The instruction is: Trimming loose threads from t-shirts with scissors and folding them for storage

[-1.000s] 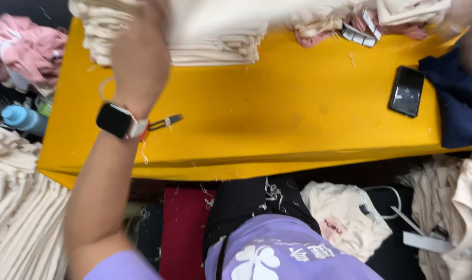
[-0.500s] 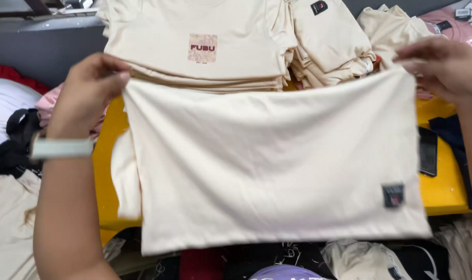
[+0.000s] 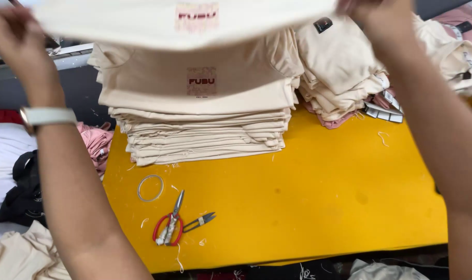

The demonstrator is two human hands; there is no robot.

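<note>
Cream t-shirt (image 3: 179,23) held up flat at the top of the view, spread between both hands above the folded stack. Left hand (image 3: 13,39) closed on its left edge, fingers curled around the cloth; a pale wristband (image 3: 48,115) on that forearm. Right hand (image 3: 373,13) pinches the right edge, mostly cut off by the frame, so the exact grip cannot be told, though the cloth hangs taut from it.

Directly below: stack of folded cream t-shirts (image 3: 205,122), top one showing a small red chest print. A second, looser pile (image 3: 339,78) just right of it, with pink garments (image 3: 461,26) at the far right.

Yellow table (image 3: 324,207) carries a wire ring (image 3: 150,187), red-handled scissors (image 3: 169,228) and thread snips (image 3: 199,222) near the front edge, amid loose thread bits.

Risks, as judged: shirt lowered askew would land off-square and tip the tall stack; a slack edge could pick up thread scraps; a sweeping forearm could knock the scissors off the table
</note>
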